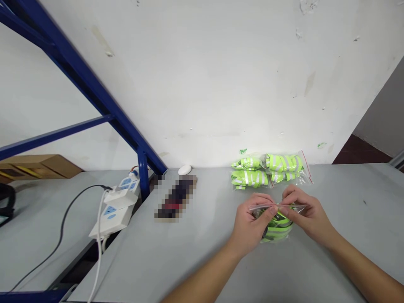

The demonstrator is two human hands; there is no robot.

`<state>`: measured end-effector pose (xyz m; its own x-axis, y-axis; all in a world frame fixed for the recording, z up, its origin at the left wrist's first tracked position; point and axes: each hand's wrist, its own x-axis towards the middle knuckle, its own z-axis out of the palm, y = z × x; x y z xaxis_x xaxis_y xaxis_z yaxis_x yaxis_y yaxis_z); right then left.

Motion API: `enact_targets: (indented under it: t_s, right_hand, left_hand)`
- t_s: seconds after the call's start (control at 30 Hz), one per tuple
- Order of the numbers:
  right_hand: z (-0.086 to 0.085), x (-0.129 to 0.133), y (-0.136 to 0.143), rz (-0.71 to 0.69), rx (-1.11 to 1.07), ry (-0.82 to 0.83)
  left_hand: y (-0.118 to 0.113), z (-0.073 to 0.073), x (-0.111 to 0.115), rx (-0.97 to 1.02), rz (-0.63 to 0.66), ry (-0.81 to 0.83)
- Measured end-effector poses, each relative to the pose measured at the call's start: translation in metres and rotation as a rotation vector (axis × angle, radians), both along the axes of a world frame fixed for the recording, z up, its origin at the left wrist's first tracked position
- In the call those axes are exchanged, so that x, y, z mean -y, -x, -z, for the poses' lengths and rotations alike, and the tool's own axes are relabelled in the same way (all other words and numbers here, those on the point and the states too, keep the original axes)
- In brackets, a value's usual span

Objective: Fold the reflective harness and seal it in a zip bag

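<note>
Between my hands is a clear zip bag (pixel 276 233) holding a folded bright green strap with grey reflective stripes. My left hand (pixel 254 221) pinches the bag's top edge between thumb and fingers. Close beside it, my right hand (pixel 306 212) pinches the same edge, the two thumbs nearly meeting at the middle. Past my hands, near the wall, lie several more clear bags of the green reflective material (pixel 249 178); one bag (pixel 284 163) on the right shows a red seal line.
On the grey table (pixel 208 261), a pixelated dark flat object (pixel 175 200) lies left of centre, near a white oval thing (pixel 184 170). White power strips (pixel 116 206) with cables sit by the blue frame (pixel 144 172). A cardboard box (pixel 44 166) stands far left.
</note>
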<state>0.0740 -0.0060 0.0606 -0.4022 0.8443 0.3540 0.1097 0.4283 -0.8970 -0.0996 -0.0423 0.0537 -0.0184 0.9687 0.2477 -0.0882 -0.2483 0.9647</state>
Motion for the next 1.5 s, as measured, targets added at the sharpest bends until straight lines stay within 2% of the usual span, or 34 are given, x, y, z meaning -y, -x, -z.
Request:
enact_targets:
  t_s: [0.27, 0.6, 0.93, 1.2, 1.5]
  right_hand:
    - [-0.001, -0.002, -0.001, 0.006, -0.014, 0.013]
    - [0.002, -0.007, -0.004, 0.023, -0.035, 0.064]
    - [0.003, -0.007, -0.005, 0.028, -0.051, 0.051]
    - [0.004, -0.010, -0.005, 0.030, -0.065, 0.083]
    - [0.004, -0.010, -0.006, 0.036, -0.068, 0.071]
  left_hand:
    - [0.000, 0.002, -0.001, 0.032, -0.010, 0.015]
    - [0.005, 0.005, -0.005, 0.040, -0.049, -0.097]
    - [0.003, 0.006, -0.004, 0.044, -0.084, -0.059]
    - [0.007, 0.001, -0.006, 0.053, -0.135, -0.062]
    - [0.004, 0.006, -0.006, 0.061, -0.145, -0.078]
